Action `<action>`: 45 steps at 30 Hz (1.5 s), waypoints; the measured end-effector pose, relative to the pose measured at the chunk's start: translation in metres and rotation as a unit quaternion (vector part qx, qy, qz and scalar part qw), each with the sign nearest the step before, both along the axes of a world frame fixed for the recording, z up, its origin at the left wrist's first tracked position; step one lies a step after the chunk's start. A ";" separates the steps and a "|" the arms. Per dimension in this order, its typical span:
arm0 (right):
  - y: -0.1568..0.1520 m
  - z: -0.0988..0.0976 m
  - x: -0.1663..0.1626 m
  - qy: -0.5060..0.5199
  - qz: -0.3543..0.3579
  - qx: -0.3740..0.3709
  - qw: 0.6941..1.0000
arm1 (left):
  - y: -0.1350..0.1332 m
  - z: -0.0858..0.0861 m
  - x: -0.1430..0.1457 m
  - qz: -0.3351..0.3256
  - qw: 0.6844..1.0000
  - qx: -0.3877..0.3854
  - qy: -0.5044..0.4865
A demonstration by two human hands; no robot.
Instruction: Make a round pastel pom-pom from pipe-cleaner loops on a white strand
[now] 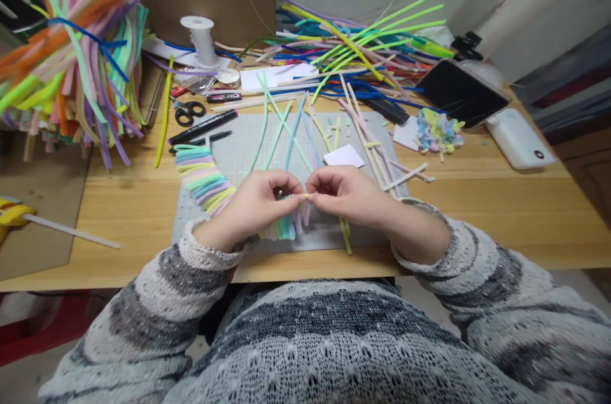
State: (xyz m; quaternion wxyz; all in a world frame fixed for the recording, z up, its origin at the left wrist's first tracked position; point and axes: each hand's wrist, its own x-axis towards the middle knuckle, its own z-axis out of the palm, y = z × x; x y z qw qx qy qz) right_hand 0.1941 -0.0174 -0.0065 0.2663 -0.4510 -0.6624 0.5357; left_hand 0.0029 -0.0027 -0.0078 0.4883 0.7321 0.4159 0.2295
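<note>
My left hand [260,203] and my right hand [346,193] meet over a grey cutting mat [248,159] at the desk's near edge. Both are closed in a pinch on the same small bundle of pastel pipe cleaner pieces [289,222], whose bent ends hang below my fingers. A row of folded pastel pieces [203,178] lies on the mat just left of my left hand. Several long pastel pipe cleaners [286,130] fan out on the mat beyond my hands.
A big bunch of coloured pipe cleaners [71,54] hangs at the left, another pile [353,48] lies at the back. Scissors [188,112], black markers [203,127], a white spool [203,38], a dark tablet [461,92] and a white device [518,137] sit on the wooden desk [501,207].
</note>
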 end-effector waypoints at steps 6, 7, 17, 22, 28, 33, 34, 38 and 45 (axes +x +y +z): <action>0.005 0.006 0.007 -0.013 -0.007 0.037 0.999 | 0.003 0.001 -0.001 0.041 0.999 0.012 -0.033; 0.005 0.007 0.008 -0.022 -0.005 0.038 0.999 | 0.004 0.001 -0.001 0.043 0.998 0.012 -0.036; 0.003 -0.001 0.006 -0.012 0.011 0.035 0.999 | 0.002 0.003 0.001 0.004 1.000 0.021 -0.009; 0.001 -0.004 0.005 -0.007 0.020 0.034 0.999 | 0.001 0.004 0.002 0.001 1.000 0.019 0.001; 0.000 -0.003 0.002 0.035 0.028 0.027 0.999 | 0.000 0.000 0.004 0.019 0.999 -0.037 -0.025; 0.001 -0.004 0.001 0.049 0.023 0.011 0.998 | -0.001 -0.002 0.004 0.021 0.996 -0.054 -0.064; 0.001 -0.004 0.001 0.051 0.023 0.009 0.998 | -0.001 -0.002 0.004 0.022 0.996 -0.053 -0.065; 0.000 -0.005 0.001 0.060 0.022 0.004 0.998 | -0.001 -0.003 0.002 0.026 0.997 -0.040 -0.052; 0.000 -0.002 0.001 0.067 0.030 -0.003 0.997 | -0.001 -0.002 0.001 0.007 0.997 -0.042 -0.071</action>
